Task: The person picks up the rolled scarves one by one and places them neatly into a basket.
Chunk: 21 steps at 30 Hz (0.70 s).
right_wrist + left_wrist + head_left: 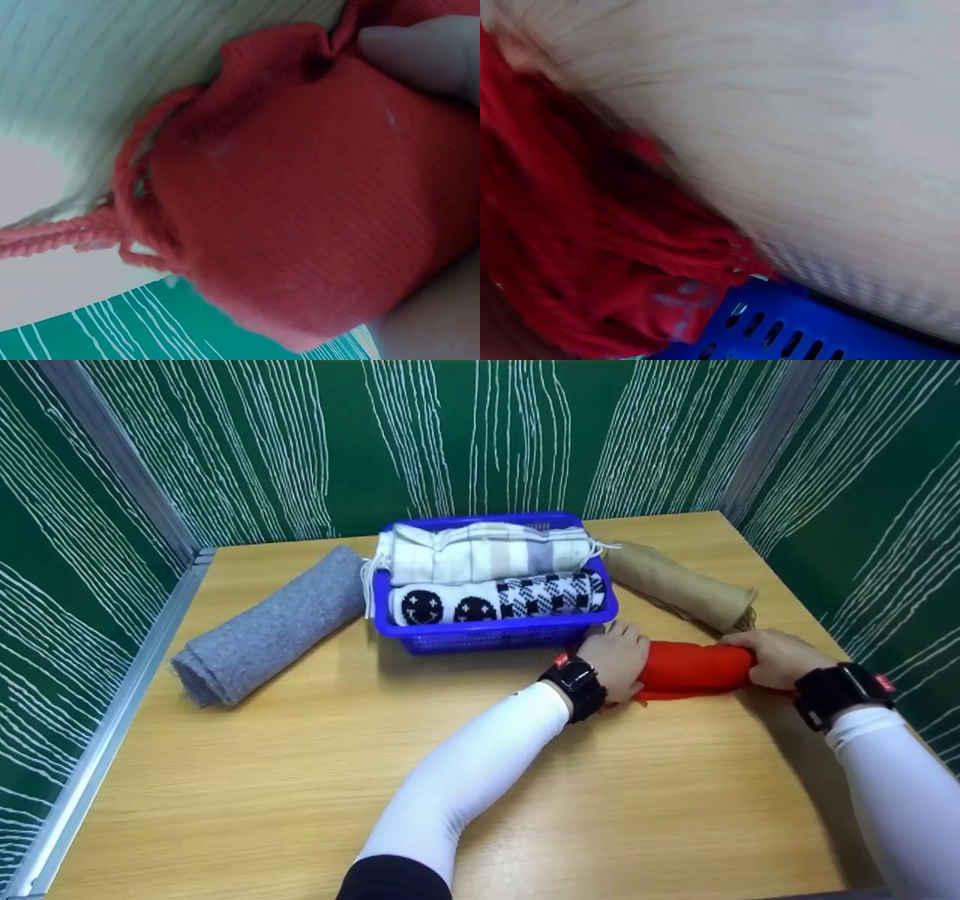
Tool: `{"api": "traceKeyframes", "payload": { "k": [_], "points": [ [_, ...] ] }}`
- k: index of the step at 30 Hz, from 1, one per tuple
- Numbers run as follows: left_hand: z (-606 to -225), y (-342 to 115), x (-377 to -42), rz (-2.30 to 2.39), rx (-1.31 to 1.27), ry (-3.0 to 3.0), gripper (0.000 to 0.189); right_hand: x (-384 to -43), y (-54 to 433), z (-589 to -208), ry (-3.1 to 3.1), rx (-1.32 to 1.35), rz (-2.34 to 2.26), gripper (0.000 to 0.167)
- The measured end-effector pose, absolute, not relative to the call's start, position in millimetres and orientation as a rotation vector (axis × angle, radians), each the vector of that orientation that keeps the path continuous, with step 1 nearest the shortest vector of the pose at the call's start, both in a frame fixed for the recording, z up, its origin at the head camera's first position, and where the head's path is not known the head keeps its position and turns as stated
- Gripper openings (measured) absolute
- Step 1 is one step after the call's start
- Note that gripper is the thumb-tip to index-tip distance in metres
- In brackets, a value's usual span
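A rolled red scarf (697,667) lies on the table just right of the basket's front corner. My left hand (616,660) grips its left end, where red fringe shows in the left wrist view. At the other end my right hand (780,658) holds the roll. In the right wrist view, the thumb lies on the red cloth (315,195), and twisted tassels (67,232) hang from its end. Beside the left hand stands a blue plastic basket (480,637). Inside it are a cream plaid scarf roll (487,551) and a black-and-white patterned roll (495,600).
A grey rolled scarf (274,626) lies slantwise left of the basket. To the right, behind the red roll, is a tan rolled scarf (679,585). Green panels with white streaks (517,435) enclose the wooden table (300,795) at the back and sides.
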<state>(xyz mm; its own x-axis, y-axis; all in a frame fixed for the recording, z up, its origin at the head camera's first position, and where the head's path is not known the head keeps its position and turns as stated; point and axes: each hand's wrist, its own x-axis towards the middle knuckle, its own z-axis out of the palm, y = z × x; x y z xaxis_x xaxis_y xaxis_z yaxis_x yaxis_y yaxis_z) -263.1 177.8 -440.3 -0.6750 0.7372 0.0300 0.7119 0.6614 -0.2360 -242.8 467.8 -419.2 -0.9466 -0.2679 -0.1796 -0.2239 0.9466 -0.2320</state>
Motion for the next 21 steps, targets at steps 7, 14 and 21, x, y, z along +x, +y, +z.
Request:
{"api": "traceKeyframes", "payload": {
  "k": [7,14,21],
  "points": [
    [-439.3,176.3,-260.1,0.247,-1.170,-2.801,0.059,-244.4,468.2,-418.9,2.857,-0.305,-0.331,0.065],
    [-439.6,177.0,-259.5,0.205,-1.156,-2.769,0.037,-243.6,474.1,-420.5,2.874,-0.337,-0.295,0.063],
    [-432.8,174.8,-262.4,0.192,-1.222,-2.816,0.035,-245.0,476.3,-421.6,2.889,-0.338,-0.287,0.063]
  ]
}}
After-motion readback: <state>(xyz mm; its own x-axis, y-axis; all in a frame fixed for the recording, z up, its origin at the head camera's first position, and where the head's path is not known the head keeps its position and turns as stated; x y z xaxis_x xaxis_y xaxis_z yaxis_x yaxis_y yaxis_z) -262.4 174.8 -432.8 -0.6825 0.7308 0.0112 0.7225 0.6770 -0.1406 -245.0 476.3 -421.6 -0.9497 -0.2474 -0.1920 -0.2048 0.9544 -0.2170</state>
